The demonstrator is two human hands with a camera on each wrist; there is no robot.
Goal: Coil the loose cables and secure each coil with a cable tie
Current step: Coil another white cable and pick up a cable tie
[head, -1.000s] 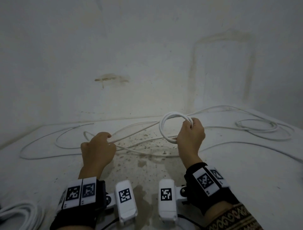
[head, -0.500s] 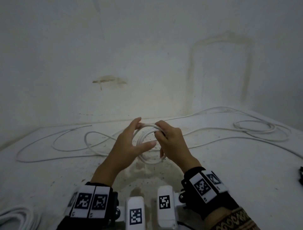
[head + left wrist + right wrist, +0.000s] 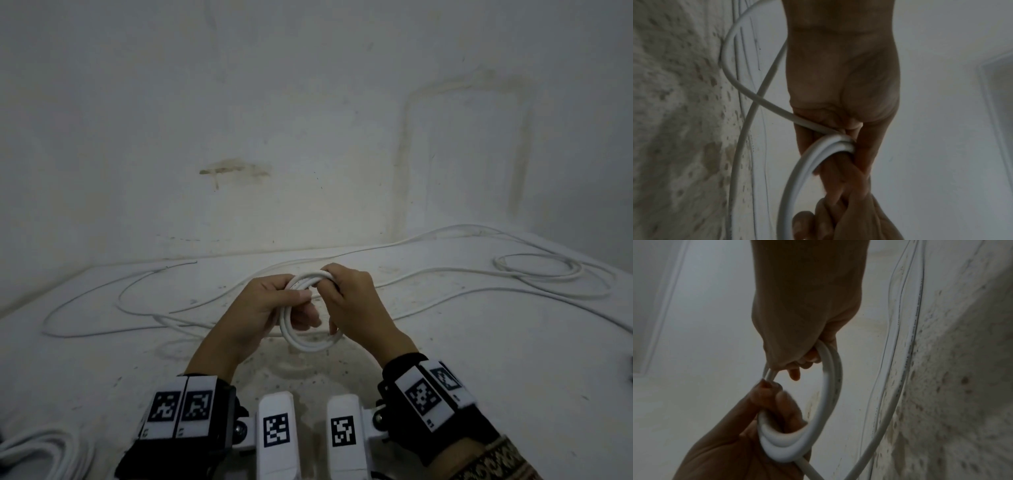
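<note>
A: Count?
B: Two hands: left hand (image 3: 260,308), right hand (image 3: 359,305). One held coil (image 3: 308,342), two turns visible.
A: Other coils?
B: One bundle (image 3: 37,452) bottom left, one loose loop (image 3: 537,269) far right. Strand count on the surface: can't tell.

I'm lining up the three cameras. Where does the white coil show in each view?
Head: coil at centre, between left hand and right hand.
Left wrist: coil at lower centre, hanging from the fingers.
Right wrist: coil at centre, arcing down to the left hand.
Shared landmark: the speckled floor, on the left in the left wrist view and on the right in the right wrist view.
</note>
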